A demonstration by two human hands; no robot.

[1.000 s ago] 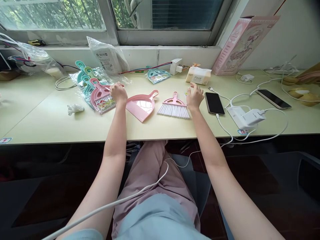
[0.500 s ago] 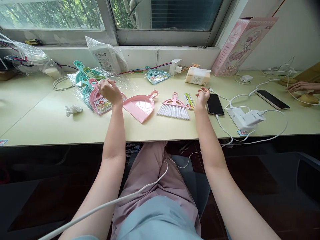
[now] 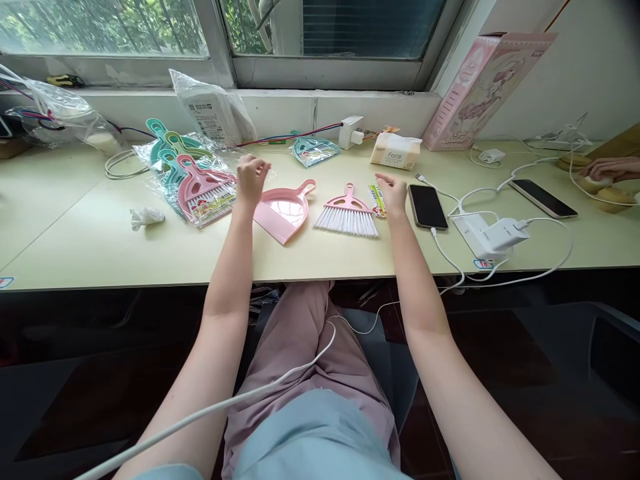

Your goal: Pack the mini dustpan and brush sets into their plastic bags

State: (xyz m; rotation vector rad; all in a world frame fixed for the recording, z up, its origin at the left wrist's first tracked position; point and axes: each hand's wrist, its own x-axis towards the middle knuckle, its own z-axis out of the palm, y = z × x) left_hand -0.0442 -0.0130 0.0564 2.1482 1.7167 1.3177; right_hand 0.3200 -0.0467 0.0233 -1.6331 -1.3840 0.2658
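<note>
A pink dustpan [image 3: 283, 210] lies on the table in front of me with its handle pointing back and to the right. To its right, a small pink brush [image 3: 349, 213] rests with its white bristles towards me. Raised at the dustpan's left edge, my left hand [image 3: 253, 179] has its fingers curled, and nothing shows in them. My right hand [image 3: 393, 193] is closed with the thumb pointing left; it covers part of a yellow-green printed packet [image 3: 376, 200] and seems to hold nothing.
Bagged pink and green dustpan sets [image 3: 205, 190] lie at left, near a crumpled tissue [image 3: 146, 218]. A phone [image 3: 428, 207], power strip [image 3: 475, 237] and white cables occupy the right. Behind stand a tissue pack [image 3: 395, 151] and pink box [image 3: 487, 93]. Another person's hand [image 3: 610, 169] is far right.
My left hand has moved right, off the bagged sets to beside the dustpan. My right hand has shifted slightly left, from near the phone to over the packet. The dustpan and brush stay put.
</note>
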